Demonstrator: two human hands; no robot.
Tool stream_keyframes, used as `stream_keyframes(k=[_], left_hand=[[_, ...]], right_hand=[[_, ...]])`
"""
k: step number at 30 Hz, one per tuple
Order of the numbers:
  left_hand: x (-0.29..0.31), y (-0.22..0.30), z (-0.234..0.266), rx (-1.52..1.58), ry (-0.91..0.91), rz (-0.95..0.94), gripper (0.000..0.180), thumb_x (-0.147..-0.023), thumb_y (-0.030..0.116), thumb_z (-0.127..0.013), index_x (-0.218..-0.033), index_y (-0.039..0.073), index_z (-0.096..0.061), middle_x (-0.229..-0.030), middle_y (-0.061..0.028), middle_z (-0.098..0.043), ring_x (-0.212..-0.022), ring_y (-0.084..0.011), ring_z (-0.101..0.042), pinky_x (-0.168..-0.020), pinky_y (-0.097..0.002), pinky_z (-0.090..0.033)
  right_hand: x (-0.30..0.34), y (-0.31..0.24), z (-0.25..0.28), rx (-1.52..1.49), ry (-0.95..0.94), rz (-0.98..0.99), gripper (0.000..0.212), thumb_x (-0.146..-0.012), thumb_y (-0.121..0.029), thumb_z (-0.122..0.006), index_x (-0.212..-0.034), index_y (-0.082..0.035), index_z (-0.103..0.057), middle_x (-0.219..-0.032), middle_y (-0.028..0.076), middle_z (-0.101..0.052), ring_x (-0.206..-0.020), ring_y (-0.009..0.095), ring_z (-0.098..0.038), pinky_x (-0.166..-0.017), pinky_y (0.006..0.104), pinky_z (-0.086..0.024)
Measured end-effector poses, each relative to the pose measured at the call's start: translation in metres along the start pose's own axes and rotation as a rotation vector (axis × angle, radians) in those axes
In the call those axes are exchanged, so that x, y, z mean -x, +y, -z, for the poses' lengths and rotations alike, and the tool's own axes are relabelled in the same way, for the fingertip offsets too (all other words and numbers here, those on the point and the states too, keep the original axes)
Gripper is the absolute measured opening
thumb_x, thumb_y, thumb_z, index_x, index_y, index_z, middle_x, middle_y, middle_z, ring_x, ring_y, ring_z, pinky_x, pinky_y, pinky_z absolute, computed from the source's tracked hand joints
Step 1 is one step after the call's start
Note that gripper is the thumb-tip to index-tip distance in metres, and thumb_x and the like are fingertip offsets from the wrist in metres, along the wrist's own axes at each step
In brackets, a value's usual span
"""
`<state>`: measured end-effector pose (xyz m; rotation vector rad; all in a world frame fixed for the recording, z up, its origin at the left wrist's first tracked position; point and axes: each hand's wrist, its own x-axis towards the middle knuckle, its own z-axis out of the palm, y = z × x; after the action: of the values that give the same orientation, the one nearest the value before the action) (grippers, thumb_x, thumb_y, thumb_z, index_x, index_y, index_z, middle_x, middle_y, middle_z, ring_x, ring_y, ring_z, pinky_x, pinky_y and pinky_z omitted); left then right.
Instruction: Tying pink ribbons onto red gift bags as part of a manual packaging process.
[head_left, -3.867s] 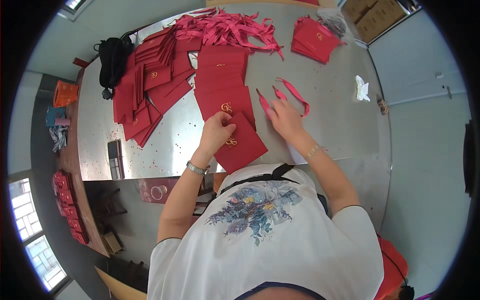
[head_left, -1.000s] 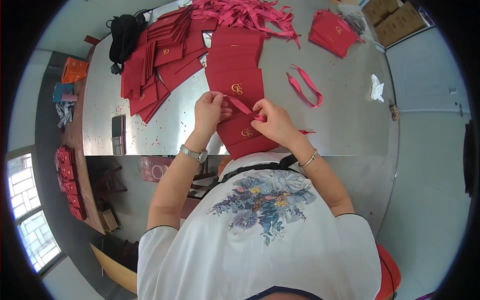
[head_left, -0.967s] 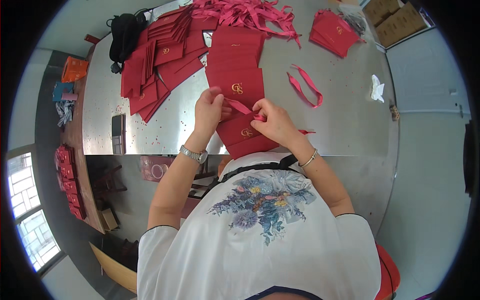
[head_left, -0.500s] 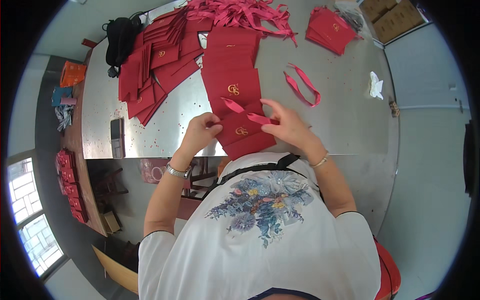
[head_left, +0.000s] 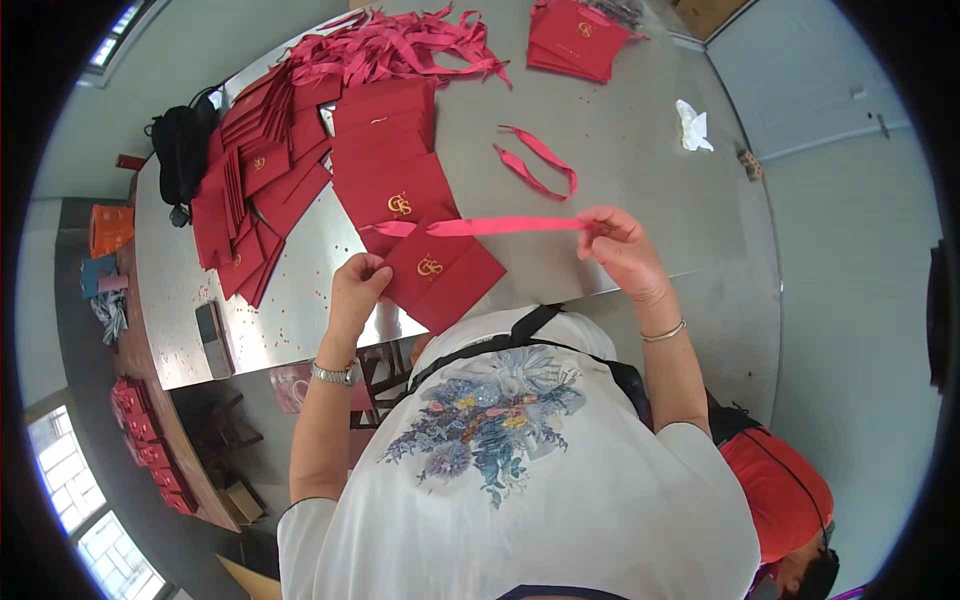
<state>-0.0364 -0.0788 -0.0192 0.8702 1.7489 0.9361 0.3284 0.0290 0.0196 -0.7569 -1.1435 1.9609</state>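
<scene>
My left hand (head_left: 357,292) pinches the left corner of a flat red paper envelope (head_left: 458,278) with a gold emblem. Out to the right, my right hand (head_left: 628,252) grips the end of a pink ribbon (head_left: 515,225). That ribbon runs taut and level across the envelope's upper part, its other end lying to the left of the emblem. How it passes through the paper is too small to make out. Just beyond lies a row of overlapping red envelopes (head_left: 385,135). One loose pink ribbon (head_left: 545,165) rests in a loop on the metal table (head_left: 640,190).
Pink ribbons (head_left: 400,45) are heaped at the far side. More red envelopes (head_left: 265,165) pile up at left, beside a black bag (head_left: 183,150) and a phone (head_left: 213,340). Another red stack (head_left: 575,42) sits far right, near crumpled tissue (head_left: 692,127). A person in red (head_left: 775,490) is at lower right.
My right hand has moved right, drawing the ribbon out long and straight. The envelope has tilted, its right side higher, with my left hand still on its corner. My view has swung to the right.
</scene>
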Motion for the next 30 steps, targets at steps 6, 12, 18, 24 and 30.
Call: stream_keyframes(k=[6,12,18,24,30], left_hand=[[0.006,-0.003,0.005,0.061,-0.089,-0.008,0.011,-0.085,0.0,-0.06,-0.095,-0.001,-0.062,-0.078,-0.0022,-0.062,-0.07,-0.0093,-0.058,-0.059,-0.0229,-0.048],[0.007,0.016,0.005,0.017,-0.218,-0.004,0.02,-0.081,-0.002,-0.059,-0.1,-0.005,-0.062,-0.086,-0.0057,-0.064,-0.074,-0.012,-0.061,-0.066,-0.0267,-0.052],[0.012,0.03,0.012,-0.083,-0.237,0.099,0.021,-0.08,-0.005,-0.061,-0.101,-0.006,-0.061,-0.089,-0.0058,-0.062,-0.077,-0.0132,-0.061,-0.069,-0.0268,-0.052],[0.015,0.012,0.014,-0.013,-0.216,0.09,0.019,-0.082,-0.003,-0.061,-0.101,-0.005,-0.062,-0.089,-0.0045,-0.063,-0.077,-0.0117,-0.06,-0.07,-0.0254,-0.052],[0.022,0.012,0.007,0.143,-0.17,0.125,0.019,-0.085,-0.001,-0.061,-0.103,-0.003,-0.063,-0.091,-0.0032,-0.063,-0.078,-0.0101,-0.059,-0.072,-0.0246,-0.05]], right_hand=[[-0.004,0.012,-0.016,-0.08,0.06,0.091,0.018,-0.093,-0.003,-0.053,-0.108,0.0,-0.061,-0.091,0.006,-0.062,-0.079,0.012,-0.057,-0.074,0.0247,-0.048],[-0.032,0.001,-0.083,0.219,-0.115,0.095,0.016,-0.094,-0.003,-0.048,-0.105,-0.001,-0.059,-0.09,0.005,-0.062,-0.075,0.01,-0.056,-0.068,0.025,-0.047],[-0.06,0.065,-0.147,0.607,-0.296,-0.116,0.02,-0.089,-0.011,-0.058,-0.105,0.001,-0.058,-0.078,0.006,-0.066,-0.066,0.01,-0.057,-0.059,0.024,-0.047],[-0.074,0.099,-0.153,0.835,-0.217,-0.101,0.016,-0.086,-0.012,-0.062,-0.092,0.003,-0.065,-0.076,0.01,-0.069,-0.065,0.014,-0.064,-0.061,0.0275,-0.052],[-0.076,0.103,-0.156,0.922,-0.187,-0.089,0.017,-0.08,-0.016,-0.066,-0.084,0.0,-0.068,-0.076,0.017,-0.068,-0.07,0.029,-0.066,-0.066,0.0368,-0.052]])
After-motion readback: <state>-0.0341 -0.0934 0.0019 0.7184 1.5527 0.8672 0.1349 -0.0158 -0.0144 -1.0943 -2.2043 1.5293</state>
